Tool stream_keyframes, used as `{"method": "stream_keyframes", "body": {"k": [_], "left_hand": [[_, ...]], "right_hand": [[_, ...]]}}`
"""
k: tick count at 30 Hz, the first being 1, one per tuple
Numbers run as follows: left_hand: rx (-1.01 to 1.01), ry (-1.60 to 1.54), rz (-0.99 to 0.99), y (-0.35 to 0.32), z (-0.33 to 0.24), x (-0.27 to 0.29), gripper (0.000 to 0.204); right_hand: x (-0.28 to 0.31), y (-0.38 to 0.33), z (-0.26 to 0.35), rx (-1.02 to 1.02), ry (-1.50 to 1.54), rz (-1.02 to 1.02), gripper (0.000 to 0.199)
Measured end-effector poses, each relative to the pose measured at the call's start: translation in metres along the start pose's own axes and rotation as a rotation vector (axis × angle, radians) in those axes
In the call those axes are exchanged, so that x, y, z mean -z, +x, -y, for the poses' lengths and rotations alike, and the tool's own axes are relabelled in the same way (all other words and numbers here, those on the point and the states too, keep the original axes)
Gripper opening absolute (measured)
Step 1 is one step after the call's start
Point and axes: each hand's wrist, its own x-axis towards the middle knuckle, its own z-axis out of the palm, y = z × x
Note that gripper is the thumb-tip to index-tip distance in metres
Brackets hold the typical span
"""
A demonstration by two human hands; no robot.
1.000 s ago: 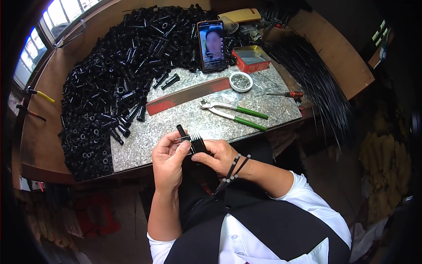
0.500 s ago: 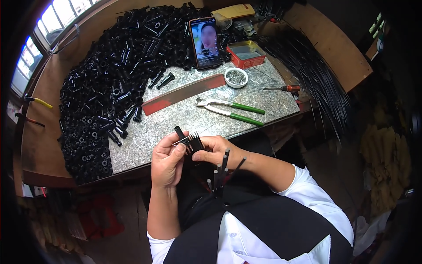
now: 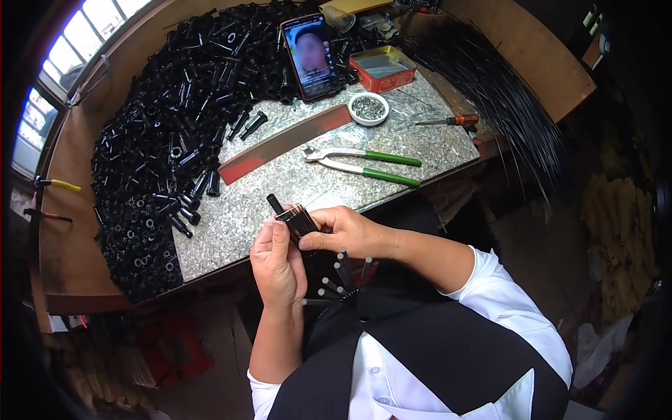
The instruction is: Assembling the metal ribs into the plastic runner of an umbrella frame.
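Observation:
Both of my hands meet just off the table's front edge, over my lap, around one black piece. A short black tube (image 3: 275,204) sticks up from it, tilted to the left, with a row of thin black ribs (image 3: 301,222) beside it. My left hand (image 3: 274,262) pinches the piece near the tube's base between thumb and fingers. Coming from the right, my right hand (image 3: 343,231) is closed round the rib side, thumb on top. Several dark rods with grey ends (image 3: 341,269) fan out below my hands, against my dark vest; their lower ends are hidden.
A huge heap of black plastic tubes and rings (image 3: 161,140) covers the left and back. On the speckled tabletop (image 3: 210,245) lie green-handled pincers (image 3: 364,164), a red-grey strip (image 3: 287,143), a bowl of small metal bits (image 3: 368,108), a red tin (image 3: 381,73), a phone (image 3: 309,59) and a screwdriver (image 3: 455,121).
The whole view has shifted slightly. My left hand has turned a little and closed up beside the ribs, and the tube leans more to the left. The phone's picture differs.

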Motion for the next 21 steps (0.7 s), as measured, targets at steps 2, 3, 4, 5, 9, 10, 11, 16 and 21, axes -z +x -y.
{"method": "stream_keyframes", "body": {"k": [2, 3, 4, 5, 9, 10, 11, 16, 21], "left_hand": [[-0.005, -0.003, 0.018, 0.0, 0.003, 0.001, 0.031], [-0.026, 0.002, 0.016, 0.0, 0.004, -0.001, 0.032], [-0.048, 0.007, 0.013, 0.0, 0.005, -0.002, 0.033], [-0.049, 0.007, 0.024, 0.001, 0.009, 0.002, 0.033], [-0.017, -0.053, -0.001, 0.0, 0.01, 0.001, 0.034], [-0.017, -0.048, -0.003, 0.0, 0.008, 0.002, 0.034], [-0.015, -0.045, 0.007, 0.0, 0.007, 0.002, 0.034], [-0.022, -0.023, 0.003, 0.0, 0.008, -0.001, 0.036], [-0.002, 0.035, -0.046, -0.004, 0.008, -0.01, 0.04]], "right_hand": [[0.004, 0.002, -0.002, -0.045, -0.01, 0.061, 0.021], [0.004, 0.003, -0.003, -0.008, 0.023, 0.068, 0.022], [0.004, 0.004, -0.006, -0.008, 0.029, 0.06, 0.022], [0.004, 0.005, -0.009, 0.003, 0.062, 0.059, 0.025], [0.006, 0.008, -0.018, -0.012, 0.135, 0.108, 0.029], [0.007, 0.008, -0.016, -0.01, 0.139, 0.109, 0.029], [0.008, 0.006, -0.011, -0.096, 0.176, 0.14, 0.03], [0.005, 0.008, -0.009, 0.026, 0.159, 0.156, 0.025], [0.01, 0.003, 0.0, -0.201, 0.284, 0.194, 0.029]]}}
